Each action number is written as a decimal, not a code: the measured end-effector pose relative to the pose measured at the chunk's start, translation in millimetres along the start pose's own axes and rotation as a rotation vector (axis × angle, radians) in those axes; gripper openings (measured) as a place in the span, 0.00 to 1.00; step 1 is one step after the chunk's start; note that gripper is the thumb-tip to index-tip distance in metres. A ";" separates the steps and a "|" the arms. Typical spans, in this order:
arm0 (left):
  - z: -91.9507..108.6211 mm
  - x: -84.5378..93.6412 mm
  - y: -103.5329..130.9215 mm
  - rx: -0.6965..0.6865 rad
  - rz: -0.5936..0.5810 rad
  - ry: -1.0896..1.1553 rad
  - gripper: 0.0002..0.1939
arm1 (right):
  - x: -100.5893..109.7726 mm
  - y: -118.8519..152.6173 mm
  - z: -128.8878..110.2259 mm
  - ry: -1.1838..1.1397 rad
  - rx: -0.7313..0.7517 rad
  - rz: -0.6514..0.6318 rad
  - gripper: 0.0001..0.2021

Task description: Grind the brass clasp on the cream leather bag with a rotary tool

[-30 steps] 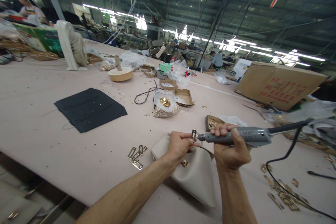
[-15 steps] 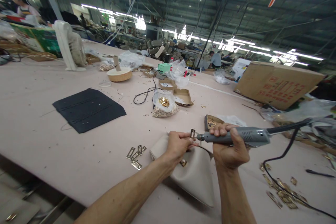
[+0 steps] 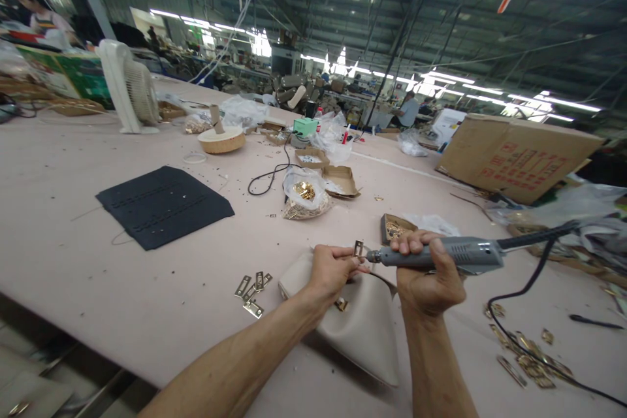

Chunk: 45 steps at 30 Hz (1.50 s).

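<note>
My right hand [image 3: 426,268] is wrapped round a grey electric screwdriver [image 3: 455,255], its tip pointing left. That tip meets a small metal frame plate [image 3: 358,248] with a slot in it. My left hand [image 3: 333,272] pinches the plate, together with the upper edge of a beige leather piece [image 3: 369,326], perhaps a bag part. Another gold fitting [image 3: 341,304] shows on the leather below my left fingers. Whether a screw sits at the tip is too small to tell. Several loose metal plates [image 3: 253,290] lie to the left of the leather.
Gold fittings [image 3: 533,359] lie at the right under the black cord [image 3: 494,313]. Ahead are a small box of screws [image 3: 394,228], a bag of gold parts [image 3: 306,199] and a dark sheet [image 3: 166,206]. A white fan [image 3: 130,88] and a cardboard box [image 3: 519,153] stand further back.
Both hands, the screwdriver and the plate hold almost the same place. The view has shifted very slightly. A person in the far background has changed posture.
</note>
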<state>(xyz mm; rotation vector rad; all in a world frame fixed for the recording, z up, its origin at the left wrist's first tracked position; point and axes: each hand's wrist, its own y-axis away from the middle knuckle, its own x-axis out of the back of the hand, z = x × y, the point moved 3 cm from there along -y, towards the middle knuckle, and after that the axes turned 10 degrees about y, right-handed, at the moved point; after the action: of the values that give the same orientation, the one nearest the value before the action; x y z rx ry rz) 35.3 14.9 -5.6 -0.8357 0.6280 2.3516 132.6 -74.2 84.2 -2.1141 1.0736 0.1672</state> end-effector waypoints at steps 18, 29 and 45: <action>-3.7 1.6 -3.3 -0.005 0.001 -0.006 0.10 | -2.9 -2.2 -1.3 -0.003 -0.061 -0.002 0.11; -4.0 1.9 -4.5 -0.019 -0.024 -0.023 0.10 | 0.4 -2.9 0.9 0.001 -0.071 -0.003 0.11; 3.4 -4.5 2.5 -0.054 -0.045 -0.069 0.13 | -19.3 16.6 -10.0 0.092 0.122 -0.277 0.05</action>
<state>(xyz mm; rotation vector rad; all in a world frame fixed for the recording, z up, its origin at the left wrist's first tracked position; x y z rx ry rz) 35.2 13.6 0.5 -0.7801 0.5138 2.3546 105.9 -74.6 90.2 -2.1498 0.8090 -0.1263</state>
